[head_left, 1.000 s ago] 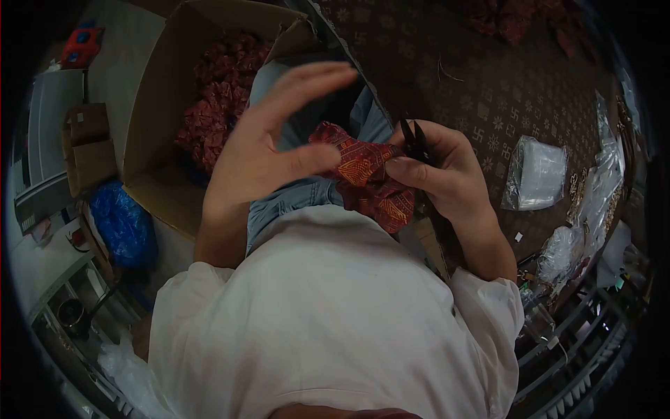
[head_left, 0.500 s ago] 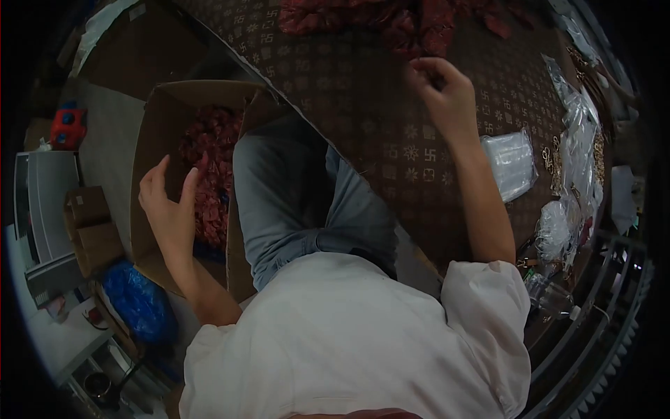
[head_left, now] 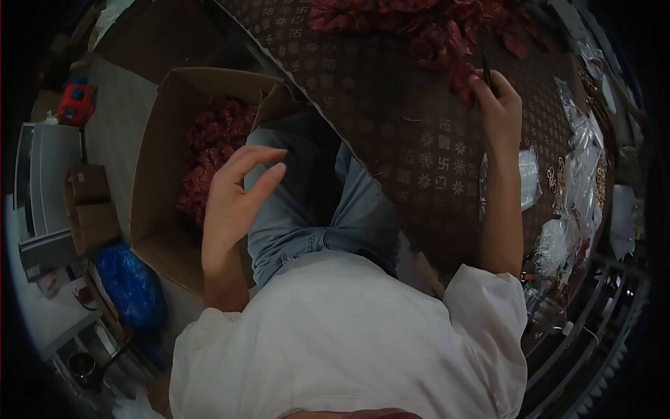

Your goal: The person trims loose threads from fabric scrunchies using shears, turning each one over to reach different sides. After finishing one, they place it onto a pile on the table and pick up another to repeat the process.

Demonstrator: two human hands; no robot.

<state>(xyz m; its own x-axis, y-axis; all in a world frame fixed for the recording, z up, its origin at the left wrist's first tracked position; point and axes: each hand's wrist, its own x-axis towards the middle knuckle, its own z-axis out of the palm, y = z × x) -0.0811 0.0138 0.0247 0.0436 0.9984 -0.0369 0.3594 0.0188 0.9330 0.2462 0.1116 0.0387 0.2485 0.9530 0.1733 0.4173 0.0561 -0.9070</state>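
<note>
My right hand (head_left: pixel 499 112) is closed around a thin, dark, pointed tool (head_left: pixel 486 68) over the brown patterned table cover. Its fingertips are right at a strip of red crinkled material (head_left: pixel 462 78), which hangs toward me from a red heap (head_left: pixel 412 28) at the far side of the table. My left hand (head_left: pixel 237 192) holds nothing. Its thumb and fingers are apart, between the cardboard box and my lap. More red crinkled pieces (head_left: pixel 216 143) lie inside the open cardboard box (head_left: pixel 157 160) at my left.
A stack of clear plastic bags (head_left: pixel 527 178) lies right of my right forearm. Beyond it are gold-coloured chains (head_left: pixel 555 183) and more clear plastic (head_left: pixel 583 160). On the floor at left are a blue plastic bundle (head_left: pixel 132 286), small cardboard boxes (head_left: pixel 94 209) and a red-and-blue object (head_left: pixel 77 103).
My left hand has moved right, from over the box toward my lap. My right hand has shifted right along the red heap, with the strip now drawn out at its fingertips.
</note>
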